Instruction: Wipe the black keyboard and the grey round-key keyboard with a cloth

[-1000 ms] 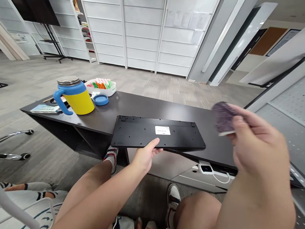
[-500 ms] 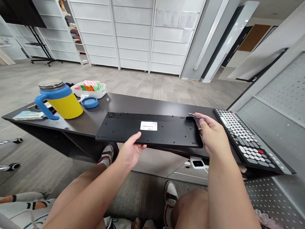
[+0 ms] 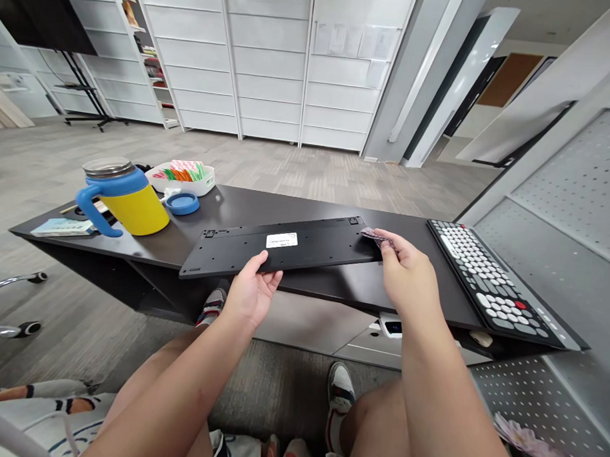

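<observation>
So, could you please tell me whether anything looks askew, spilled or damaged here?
Nothing looks spilled or damaged. The keyboard in the left hand looks askew: underside up, label showing, at an angle to the desk.

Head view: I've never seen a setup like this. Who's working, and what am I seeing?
No machine: two bare human hands, seen from a camera worn on the head. The left hand holds a flat black rectangular keyboard-like device, white label showing. The right hand pinches a crumpled purplish cloth at the device's right end. On the dark tabletop sit a yellow-and-blue mug, a round blue lid, a white tray of colourful packets and a black keyboard with round white keys.
</observation>
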`<state>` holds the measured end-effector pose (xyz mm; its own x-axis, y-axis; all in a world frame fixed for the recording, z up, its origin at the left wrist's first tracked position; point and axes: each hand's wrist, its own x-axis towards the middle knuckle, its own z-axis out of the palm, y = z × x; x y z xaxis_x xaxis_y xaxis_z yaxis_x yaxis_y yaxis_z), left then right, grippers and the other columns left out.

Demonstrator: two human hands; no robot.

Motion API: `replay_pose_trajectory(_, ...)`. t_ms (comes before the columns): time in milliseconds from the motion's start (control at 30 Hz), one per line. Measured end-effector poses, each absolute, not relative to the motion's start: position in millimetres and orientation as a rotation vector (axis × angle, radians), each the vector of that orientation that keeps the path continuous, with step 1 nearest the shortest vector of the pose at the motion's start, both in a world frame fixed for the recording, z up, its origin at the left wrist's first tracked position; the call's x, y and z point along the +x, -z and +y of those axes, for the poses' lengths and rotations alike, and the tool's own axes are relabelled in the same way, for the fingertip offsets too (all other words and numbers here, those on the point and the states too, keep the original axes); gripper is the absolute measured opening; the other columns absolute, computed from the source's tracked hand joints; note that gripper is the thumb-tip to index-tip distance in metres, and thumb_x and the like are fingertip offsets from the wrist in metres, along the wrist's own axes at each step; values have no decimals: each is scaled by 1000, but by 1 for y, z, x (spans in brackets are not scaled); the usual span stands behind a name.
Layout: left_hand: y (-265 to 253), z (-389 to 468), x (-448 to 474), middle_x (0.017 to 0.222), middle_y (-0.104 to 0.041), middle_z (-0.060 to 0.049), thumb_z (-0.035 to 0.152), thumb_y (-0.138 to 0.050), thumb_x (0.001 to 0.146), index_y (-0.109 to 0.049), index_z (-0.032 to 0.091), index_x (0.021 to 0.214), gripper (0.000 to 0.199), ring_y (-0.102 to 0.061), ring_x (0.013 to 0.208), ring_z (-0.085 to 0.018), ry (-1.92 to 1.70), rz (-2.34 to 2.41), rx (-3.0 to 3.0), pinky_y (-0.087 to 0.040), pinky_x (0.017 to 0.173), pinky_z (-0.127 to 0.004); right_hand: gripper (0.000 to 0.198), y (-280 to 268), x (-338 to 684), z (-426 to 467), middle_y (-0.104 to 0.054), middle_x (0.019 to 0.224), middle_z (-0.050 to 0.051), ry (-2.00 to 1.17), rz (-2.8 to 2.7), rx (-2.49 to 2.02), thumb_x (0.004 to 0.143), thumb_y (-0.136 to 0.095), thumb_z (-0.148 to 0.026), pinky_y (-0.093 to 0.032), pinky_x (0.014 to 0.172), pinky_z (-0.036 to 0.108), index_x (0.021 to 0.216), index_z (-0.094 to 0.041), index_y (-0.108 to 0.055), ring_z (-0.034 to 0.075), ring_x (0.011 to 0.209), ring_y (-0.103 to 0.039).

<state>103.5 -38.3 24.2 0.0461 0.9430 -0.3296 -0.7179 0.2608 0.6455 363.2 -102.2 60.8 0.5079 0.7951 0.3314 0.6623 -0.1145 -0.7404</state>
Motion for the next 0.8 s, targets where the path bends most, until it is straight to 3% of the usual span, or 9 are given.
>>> replay_pose_trajectory(167,-29,-46,104,109,-81,-7,16,-79,89,-76,16,105,16,-76,78,-14,-1320,825,314,-65,67,-25,46,-65,338,-107,-78,86,9,14,-1350,-2025,104,-40,-33,-50,69,37,136,-25,-73,27,75,-72)
replay_pose_trajectory(267,-28,-48,104,113,-81,-9,16,-79,88,-76,16,107,19,-77,80,-16,-1307,816,298,-67,70,-27,49,-61,324,-107,-79,119,16,150,-1461,-2166,104,-35,-24,-55,76,39,138,-20,-70,32,104,-76)
replay_pose_trajectory(367,-25,-48,103,118,-80,-10,16,-78,90,-76,16,111,21,-79,83,-17,-1288,813,281,-68,73,-29,51,-57,306,-107,-66,147,19,199,-1597,-2224,102,-33,-13,-59,84,41,141,-16,-66,34,131,-67)
replay_pose_trajectory(633,-15,-46,105,108,-82,-12,17,-72,93,-76,11,112,20,-78,77,-18,-1228,798,320,-67,74,-30,57,-51,235,-121,-56,158,20,-98,-1968,-2004,96,-40,-2,-58,106,40,151,-7,-56,29,149,-52)
replay_pose_trajectory(733,-14,-46,106,105,-82,-14,20,-70,94,-76,10,113,22,-78,77,-18,-1202,796,331,-65,73,-27,56,-59,223,-131,-56,157,19,-221,-2034,-1887,98,-40,-4,-58,103,39,152,-6,-55,30,142,-60)
replay_pose_trajectory(800,-14,-46,107,97,-81,-14,24,-71,95,-76,8,109,22,-77,73,-18,-1163,830,326,-64,70,-27,51,-68,226,-137,-73,139,15,-344,-2043,-1844,102,-41,-9,-61,88,36,148,-13,-61,28,115,-76)
